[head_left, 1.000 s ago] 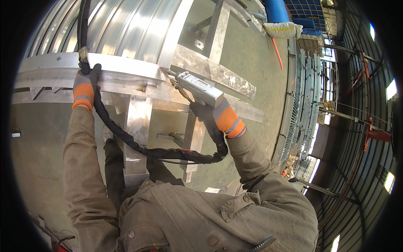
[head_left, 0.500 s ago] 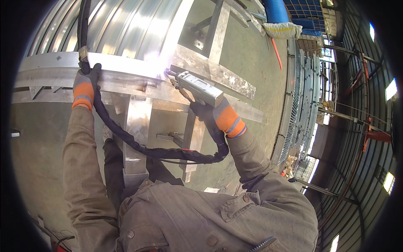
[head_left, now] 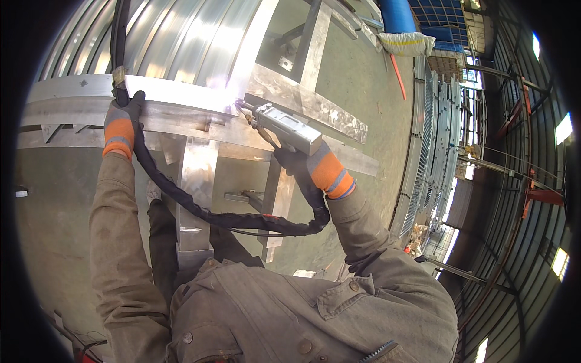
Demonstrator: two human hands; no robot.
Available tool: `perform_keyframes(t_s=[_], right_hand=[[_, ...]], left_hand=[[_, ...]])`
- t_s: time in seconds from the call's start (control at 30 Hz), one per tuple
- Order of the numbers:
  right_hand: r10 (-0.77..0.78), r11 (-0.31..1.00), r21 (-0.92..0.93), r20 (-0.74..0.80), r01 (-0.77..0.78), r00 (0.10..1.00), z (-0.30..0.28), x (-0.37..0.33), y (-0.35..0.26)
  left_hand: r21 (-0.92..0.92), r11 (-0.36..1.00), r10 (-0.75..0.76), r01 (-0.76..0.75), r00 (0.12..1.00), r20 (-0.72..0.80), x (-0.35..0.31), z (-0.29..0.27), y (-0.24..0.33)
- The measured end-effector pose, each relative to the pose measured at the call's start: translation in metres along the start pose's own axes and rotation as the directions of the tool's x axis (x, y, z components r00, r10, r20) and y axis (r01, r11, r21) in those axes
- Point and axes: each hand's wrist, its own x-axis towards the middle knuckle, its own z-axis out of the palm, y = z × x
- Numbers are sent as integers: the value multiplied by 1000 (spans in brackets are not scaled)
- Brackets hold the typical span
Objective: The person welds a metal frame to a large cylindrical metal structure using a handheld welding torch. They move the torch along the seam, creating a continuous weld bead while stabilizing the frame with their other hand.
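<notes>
My right hand (head_left: 318, 169), in an orange and grey glove with dark fingers, is closed around the handle of a silver welding gun (head_left: 290, 128). The gun's tip meets a silver metal frame rail (head_left: 160, 91), where a bright white-violet glow hides the contact spot. My left hand (head_left: 123, 124), gloved alike, is wrapped round a black sheathed cable (head_left: 172, 189) at the rail's left part. From there the cable sags in a loop in front of me and rises to the gun. Beyond the rail lies a ribbed metal panel (head_left: 187, 39).
Metal beams (head_left: 197, 169) support the rail and run toward my legs. A flat bar (head_left: 308, 100) juts out to the right. Stacked metal sections (head_left: 426, 145) stand further right, with a red bar (head_left: 397, 77) on the floor and a blue cylinder (head_left: 397, 17) behind.
The bright glow and the gun's tip have shifted very slightly left along the rail. Both hands keep the same holds.
</notes>
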Motion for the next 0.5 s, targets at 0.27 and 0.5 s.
perform_keyframes(t_s=[0.27,0.5], right_hand=[[44,998,32,22,-45,999,0,-2,8],[50,998,35,33,-51,998,-1,-4,7]], left_hand=[[7,1000,-11,11,1000,-4,6,1,-4],[-32,999,-17,17,1000,-1,5,2,-4]])
